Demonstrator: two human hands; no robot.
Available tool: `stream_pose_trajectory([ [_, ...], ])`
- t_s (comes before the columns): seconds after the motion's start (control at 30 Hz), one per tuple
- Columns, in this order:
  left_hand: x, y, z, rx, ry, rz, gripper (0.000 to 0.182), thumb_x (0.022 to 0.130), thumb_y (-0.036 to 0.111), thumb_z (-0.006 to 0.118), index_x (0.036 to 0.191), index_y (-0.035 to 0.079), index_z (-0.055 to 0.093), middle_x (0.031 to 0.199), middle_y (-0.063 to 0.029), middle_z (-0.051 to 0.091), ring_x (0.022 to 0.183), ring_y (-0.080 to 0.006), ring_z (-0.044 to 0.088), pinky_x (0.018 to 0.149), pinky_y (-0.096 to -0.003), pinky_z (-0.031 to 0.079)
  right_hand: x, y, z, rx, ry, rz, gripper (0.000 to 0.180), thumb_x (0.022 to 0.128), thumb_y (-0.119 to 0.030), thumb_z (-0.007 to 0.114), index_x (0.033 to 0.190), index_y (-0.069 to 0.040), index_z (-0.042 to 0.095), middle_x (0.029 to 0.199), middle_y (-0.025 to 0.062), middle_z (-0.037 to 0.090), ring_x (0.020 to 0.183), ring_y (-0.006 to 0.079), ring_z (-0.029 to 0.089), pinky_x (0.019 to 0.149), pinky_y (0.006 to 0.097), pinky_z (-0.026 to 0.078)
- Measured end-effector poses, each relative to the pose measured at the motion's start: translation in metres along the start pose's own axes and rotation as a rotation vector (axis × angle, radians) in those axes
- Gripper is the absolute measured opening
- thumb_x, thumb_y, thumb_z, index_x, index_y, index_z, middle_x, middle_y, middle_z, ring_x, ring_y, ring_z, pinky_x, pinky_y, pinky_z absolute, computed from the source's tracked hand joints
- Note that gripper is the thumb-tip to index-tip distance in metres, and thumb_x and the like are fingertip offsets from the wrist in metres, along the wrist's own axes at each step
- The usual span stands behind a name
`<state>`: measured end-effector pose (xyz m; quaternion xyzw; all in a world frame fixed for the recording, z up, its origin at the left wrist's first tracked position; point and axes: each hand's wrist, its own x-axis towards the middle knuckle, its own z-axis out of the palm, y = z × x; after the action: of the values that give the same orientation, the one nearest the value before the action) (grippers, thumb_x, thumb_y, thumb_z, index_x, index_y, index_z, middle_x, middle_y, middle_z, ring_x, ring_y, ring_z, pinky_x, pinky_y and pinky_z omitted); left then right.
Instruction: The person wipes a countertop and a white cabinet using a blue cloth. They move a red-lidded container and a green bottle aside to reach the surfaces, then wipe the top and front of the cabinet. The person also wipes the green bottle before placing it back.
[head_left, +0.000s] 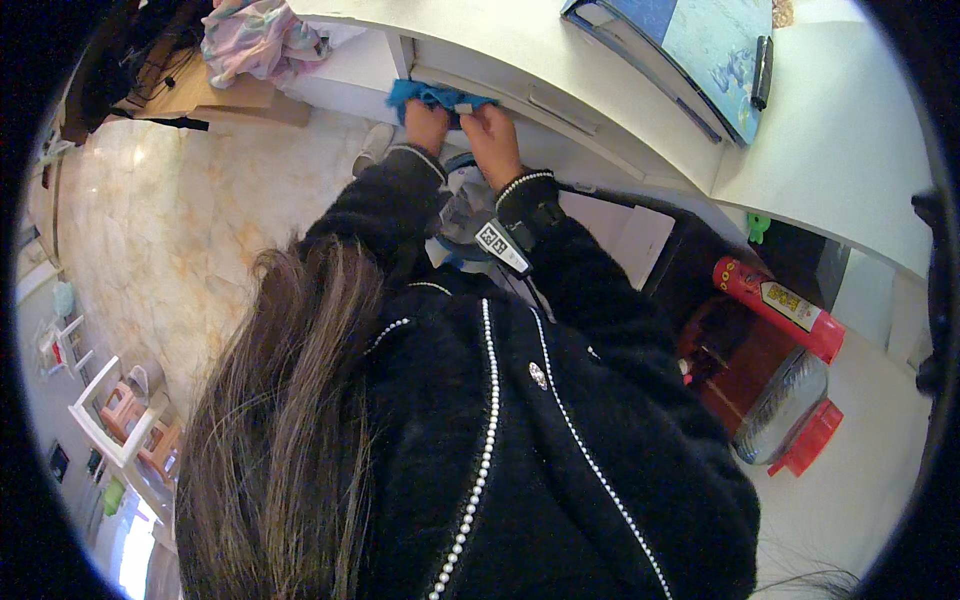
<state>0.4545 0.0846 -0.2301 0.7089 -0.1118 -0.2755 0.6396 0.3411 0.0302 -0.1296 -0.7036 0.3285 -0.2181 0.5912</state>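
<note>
A piece of fuzzy blue cloth (409, 91) is bunched up close to the white cabinet front. My left hand (426, 127) grips its left part, the fingers partly hidden in the folds. On the right, my right hand (495, 142) pinches the cloth's edge between thumb and fingers. By those fingertips is a small whitish piece (464, 109), perhaps a tag; I cannot tell whether it belongs to the cloth. Below my wrists, partly covered by the sleeves, stands a round container (469, 199) with greyish material inside.
A recessed handle marks the white drawer front (562, 109) beside my right hand. A blue folder (675, 60) with a black pen (762, 73) lies above it. At right are a red cylinder (780, 307) and a red-lidded clear jar (784, 409). Pastel cloth (251, 41) hangs at upper left.
</note>
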Motion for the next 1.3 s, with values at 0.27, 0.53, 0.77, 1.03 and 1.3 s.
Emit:
stream_pose_trajectory([
  [0.27, -0.064, 0.022, 0.080, 0.118, -0.642, -0.231, 0.025, 0.077, 0.016, 0.066, 0.089, -0.006, 0.067, 0.089, -0.0198, 0.069, 0.082, -0.0278, 0.068, 0.072, -0.0376, 0.053, -0.051, 0.040, -0.082, 0.027, 0.343, 0.257, 0.029, 0.084, -0.020, 0.060, 0.101, 0.004, 0.059, 0.096, 0.0206, 0.063, 0.089, 0.0334, 0.060, 0.080, 0.0413, 0.047],
  [0.53, -0.103, 0.054, 0.148, 0.575, -1.121, 0.563, 0.022, 0.089, 0.025, 0.062, 0.101, 0.006, 0.065, 0.087, -0.0153, 0.067, 0.091, -0.0310, 0.064, 0.080, -0.0412, 0.049, -0.083, 0.048, -0.156, 0.436, 0.798, 0.273, 0.035, 0.085, -0.009, 0.055, 0.118, 0.003, 0.052, 0.112, 0.0153, 0.059, 0.102, 0.0270, 0.055, 0.090, 0.0392, 0.044],
  [0.77, -0.083, 0.051, 0.119, 0.574, -1.038, 0.558, 0.023, 0.089, 0.025, 0.062, 0.097, 0.003, 0.064, 0.094, -0.0197, 0.067, 0.091, -0.0348, 0.064, 0.080, -0.0420, 0.051, -0.073, 0.052, -0.147, 0.115, 0.522, 0.243, 0.026, 0.084, -0.001, 0.054, 0.109, -0.003, 0.054, 0.107, 0.0081, 0.059, 0.099, 0.0221, 0.057, 0.086, 0.0363, 0.049],
  [1.03, -0.054, 0.025, 0.059, 0.593, -0.901, 0.157, 0.014, 0.094, 0.007, 0.051, 0.101, -0.003, 0.056, 0.101, -0.0149, 0.062, 0.094, -0.0251, 0.061, 0.091, -0.0428, 0.053, -0.043, 0.106, -0.111, -0.508, 0.238, 0.009, 0.011, 0.082, -0.016, 0.066, 0.080, -0.005, 0.065, 0.084, 0.0200, 0.063, 0.085, 0.0379, 0.057, 0.074, 0.0495, 0.046],
  [1.3, -0.037, -0.001, 0.015, 0.227, -0.557, 0.113, 0.012, 0.091, 0.000, 0.046, 0.098, 0.001, 0.055, 0.098, -0.0128, 0.060, 0.095, -0.0255, 0.060, 0.091, -0.0430, 0.053, -0.039, 0.027, -0.084, -0.625, -0.058, -0.162, 0.029, 0.083, -0.027, 0.066, 0.065, -0.005, 0.060, 0.063, 0.0200, 0.057, 0.064, 0.0406, 0.056, 0.062, 0.0502, 0.043],
])
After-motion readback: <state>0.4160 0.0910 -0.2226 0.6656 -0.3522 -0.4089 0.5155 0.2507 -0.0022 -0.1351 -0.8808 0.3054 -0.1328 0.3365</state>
